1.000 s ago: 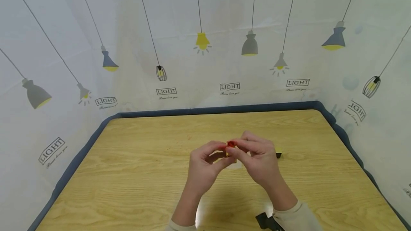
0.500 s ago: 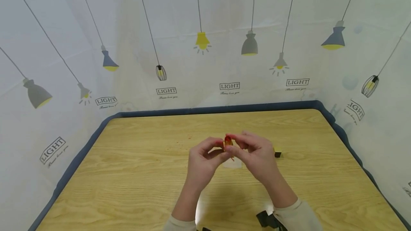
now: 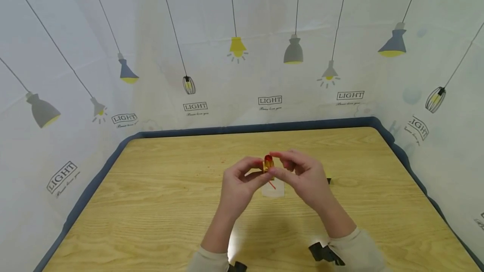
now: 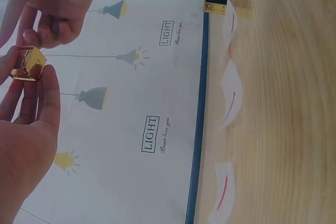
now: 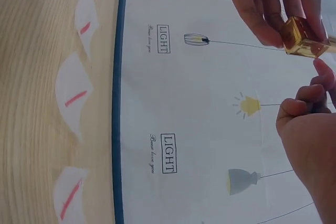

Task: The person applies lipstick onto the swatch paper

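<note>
A gold, square-based lipstick (image 3: 268, 164) with a red tip is held up over the table, between both hands. My left hand (image 3: 240, 186) grips its gold base from the left with thumb and fingers, as the left wrist view also shows around the base (image 4: 32, 64). My right hand (image 3: 306, 179) has its thumb at the base and its index fingertip close by the red tip. Its other fingers are curled in the right wrist view. Red smears mark the fingertips. Below the hands lies a white paper piece (image 3: 273, 190) with a red stroke.
A gold lipstick cap (image 4: 215, 3) with a dark inside sits on the wooden table (image 3: 166, 205), behind my right hand in the head view. The left wrist view shows several paper slips (image 4: 231, 93) with red strokes. Red specks (image 3: 211, 167) dot the tabletop. A printed curtain surrounds the table.
Both hands have risen slightly with the lipstick. Its gold base and red tip show more now, and the right index finger has lifted towards the top. More of the paper beneath is visible.
</note>
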